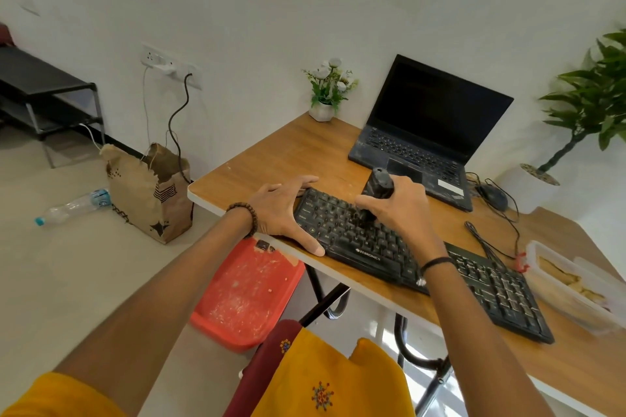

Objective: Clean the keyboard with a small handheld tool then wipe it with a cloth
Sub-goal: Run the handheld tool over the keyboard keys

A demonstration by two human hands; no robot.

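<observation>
Black, flat, rectangular plastic keyboard (369, 249) lying slantwise along the near edge of the wood-grain counter (288, 152); left grip (281, 210) released, fingers splayed and straight, pressing the keyboard's left end, thumb on its front rim; right grip (399, 210) grasping the handheld tool (379, 184), a dark stubby cylinder held upright, its narrow lower tip meeting the keys left of centre; dusty matte laptop (423, 132) open behind; clear, round-cornered plastic box (576, 284) just beside the keyboard's right end.
</observation>
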